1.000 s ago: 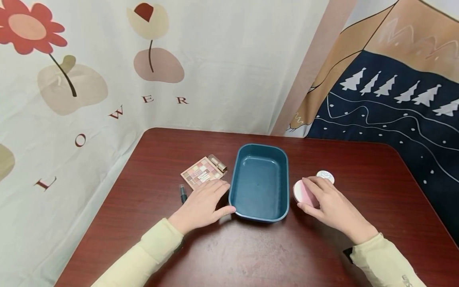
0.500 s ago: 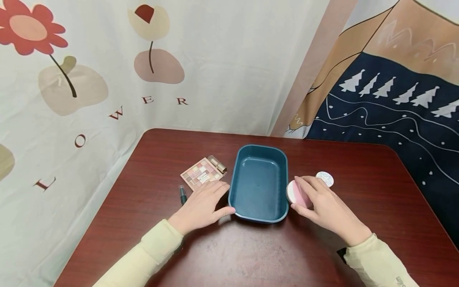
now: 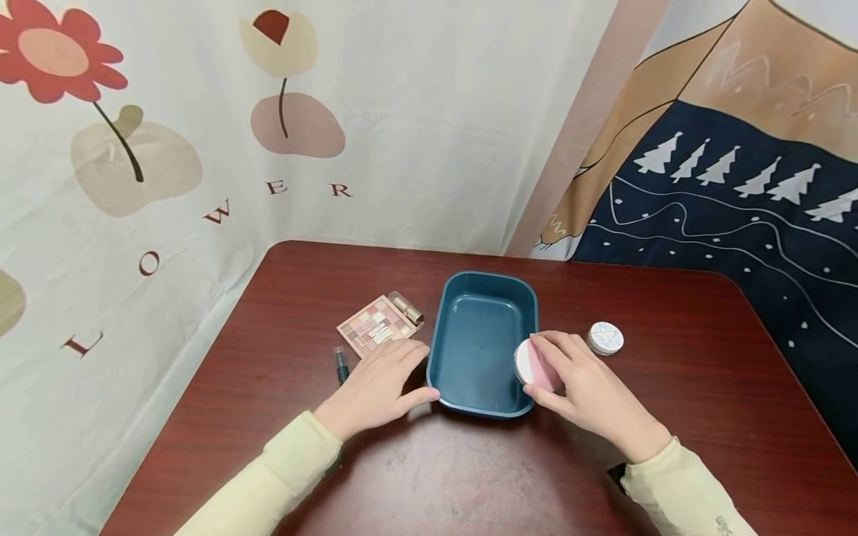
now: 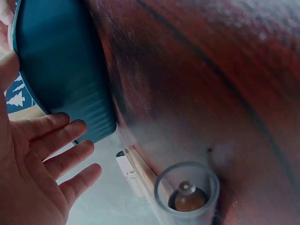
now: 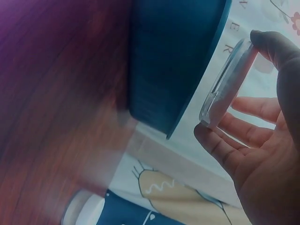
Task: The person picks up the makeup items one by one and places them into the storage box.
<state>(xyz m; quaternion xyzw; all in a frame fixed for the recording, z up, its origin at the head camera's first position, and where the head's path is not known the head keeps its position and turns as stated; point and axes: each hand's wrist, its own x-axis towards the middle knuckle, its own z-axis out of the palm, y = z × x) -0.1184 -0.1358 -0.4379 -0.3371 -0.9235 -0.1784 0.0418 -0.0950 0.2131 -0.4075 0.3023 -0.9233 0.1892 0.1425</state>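
Note:
In the head view my right hand (image 3: 590, 391) holds a round, flat pink-and-white powder compact (image 3: 535, 366) over the right rim of a blue plastic bin (image 3: 479, 350). The right wrist view shows the compact (image 5: 227, 86) pinched edgewise between thumb and fingertips, raised above the bin's rim. My left hand (image 3: 378, 383) lies at the bin's near left corner, its thumb on the rim and its fingers loosely extended. In the left wrist view those fingers (image 4: 61, 154) are spread beside the bin wall (image 4: 70, 61) and grip nothing. The bin's inside looks bare.
An eyeshadow palette (image 3: 375, 326) lies left of the bin, with a gold lipstick (image 3: 407, 307) at its upper right. A dark, clear-capped tube (image 3: 342, 365) sits partly behind my left hand. A white patterned round container (image 3: 606, 338) stands to the right on the brown table (image 3: 496, 476).
My right hand has carried the compact leftward from beside the bin to over its right rim, uncovering more of the white round container. My left hand has stayed in place.

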